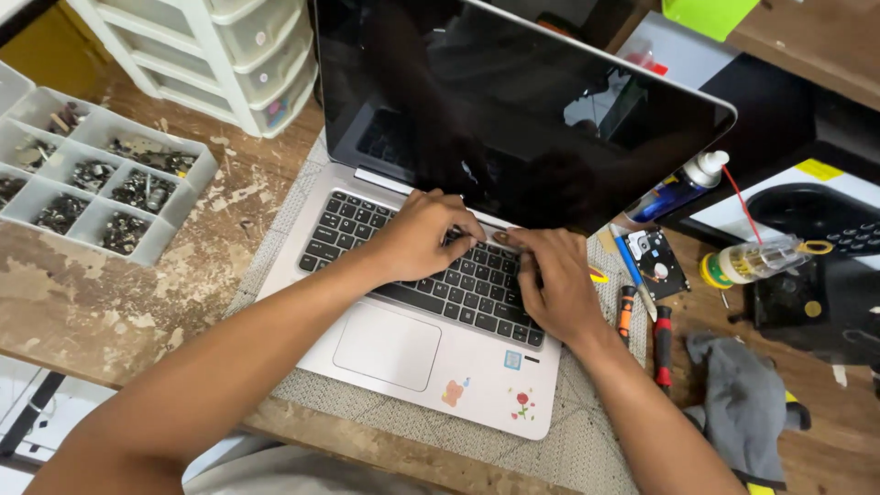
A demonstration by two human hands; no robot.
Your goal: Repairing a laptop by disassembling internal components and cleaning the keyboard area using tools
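Observation:
An open silver laptop (431, 357) with a dark screen (513, 101) and black keyboard (357, 229) lies on a grey woven mat (587, 440). My left hand (417, 234) rests on the upper middle of the keyboard, fingers curled toward the top key row. My right hand (555, 280) sits on the keyboard's right part, fingertips meeting the left hand's near the hinge. Something small may be pinched between them; I cannot tell what.
A grey compartment tray (87, 128) of small screws sits at left, white plastic drawers (229, 55) behind. Right of the laptop lie screwdrivers (662, 344), a bare hard drive (655, 261), a spray can (678, 188), a small bottle (756, 261) and a grey cloth (742, 408).

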